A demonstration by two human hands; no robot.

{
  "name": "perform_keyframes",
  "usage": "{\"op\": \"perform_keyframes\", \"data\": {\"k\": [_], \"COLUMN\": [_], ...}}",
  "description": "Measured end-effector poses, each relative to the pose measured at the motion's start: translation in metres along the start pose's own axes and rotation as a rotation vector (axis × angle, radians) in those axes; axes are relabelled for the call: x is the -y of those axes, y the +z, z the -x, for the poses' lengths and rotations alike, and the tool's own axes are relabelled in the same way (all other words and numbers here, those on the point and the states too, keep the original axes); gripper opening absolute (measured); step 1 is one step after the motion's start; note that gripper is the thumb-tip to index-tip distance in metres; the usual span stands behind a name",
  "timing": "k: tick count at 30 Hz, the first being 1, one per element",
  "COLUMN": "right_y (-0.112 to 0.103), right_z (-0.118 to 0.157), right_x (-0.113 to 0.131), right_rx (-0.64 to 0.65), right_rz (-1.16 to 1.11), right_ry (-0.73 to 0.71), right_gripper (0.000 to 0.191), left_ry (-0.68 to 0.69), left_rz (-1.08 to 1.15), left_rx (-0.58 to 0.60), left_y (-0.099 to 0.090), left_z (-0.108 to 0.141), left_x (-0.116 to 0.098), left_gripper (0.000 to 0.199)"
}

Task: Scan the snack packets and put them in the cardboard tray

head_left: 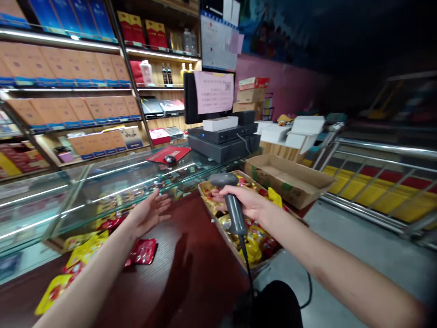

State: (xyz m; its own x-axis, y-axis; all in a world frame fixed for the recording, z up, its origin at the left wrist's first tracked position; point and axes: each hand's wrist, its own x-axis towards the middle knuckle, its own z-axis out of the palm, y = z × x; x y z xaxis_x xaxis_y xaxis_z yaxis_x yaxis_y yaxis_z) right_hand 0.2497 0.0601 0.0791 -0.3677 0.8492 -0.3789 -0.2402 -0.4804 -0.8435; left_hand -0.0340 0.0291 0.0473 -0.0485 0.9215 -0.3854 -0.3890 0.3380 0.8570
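My left hand (150,213) is spread and holds nothing, above the dark red counter (191,228). Red packets (144,251) lie just below it, and yellow packets (83,249) lie to the left, partly behind my forearm. My right hand (241,199) is closed around the handle of a grey barcode scanner (235,210), its head pointing left and its cable hanging down. Under the scanner is a cardboard box (223,240) filled with yellow and red packets (253,246).
A glass display case (68,214) runs along the left. Behind are a mouse (170,159) on a red pad, a cash drawer (221,148) and a monitor (190,98). A cardboard tray (290,193) stands right, near a metal railing (385,157).
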Motion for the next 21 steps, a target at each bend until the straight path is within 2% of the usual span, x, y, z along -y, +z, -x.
{"op": "perform_keyframes", "data": {"k": [4,7,9,12,15,16,19,21], "right_y": [0.053,0.088,0.107,0.129,0.144,0.148,0.16,0.165], "right_z": [-0.027,-0.045,-0.055,-0.07,-0.086,-0.091,-0.101,-0.102], "right_x": [-0.045,-0.083,-0.104,-0.128,-0.146,-0.152,-0.167,-0.174], "right_rx": [0.108,0.191,0.196,0.186,0.163,0.145,0.1,0.091], "right_rz": [0.091,0.139,0.176,0.218,0.252,0.264,0.282,0.279], "right_ry": [0.112,0.206,0.25,0.29,0.35,0.366,0.371,0.358], "right_gripper": [0.014,0.013,0.011,0.008,0.005,0.005,0.009,0.011], "left_ry": [0.002,0.002,-0.005,-0.046,-0.213,-0.271,-0.211,-0.158], "left_rz": [0.059,0.119,0.149,0.195,0.259,0.286,0.399,0.42], "left_rx": [-0.144,-0.192,-0.189,-0.102,-0.056,-0.086,-0.224,-0.258], "left_y": [-0.063,-0.094,-0.107,-0.116,-0.116,-0.115,-0.111,-0.112], "left_z": [0.038,0.065,0.081,0.099,0.107,0.107,0.1,0.092], "left_x": [0.002,0.01,0.022,0.052,0.088,0.098,0.112,0.111], "left_gripper": [0.04,0.042,0.044,0.041,0.037,0.036,0.034,0.03]}}
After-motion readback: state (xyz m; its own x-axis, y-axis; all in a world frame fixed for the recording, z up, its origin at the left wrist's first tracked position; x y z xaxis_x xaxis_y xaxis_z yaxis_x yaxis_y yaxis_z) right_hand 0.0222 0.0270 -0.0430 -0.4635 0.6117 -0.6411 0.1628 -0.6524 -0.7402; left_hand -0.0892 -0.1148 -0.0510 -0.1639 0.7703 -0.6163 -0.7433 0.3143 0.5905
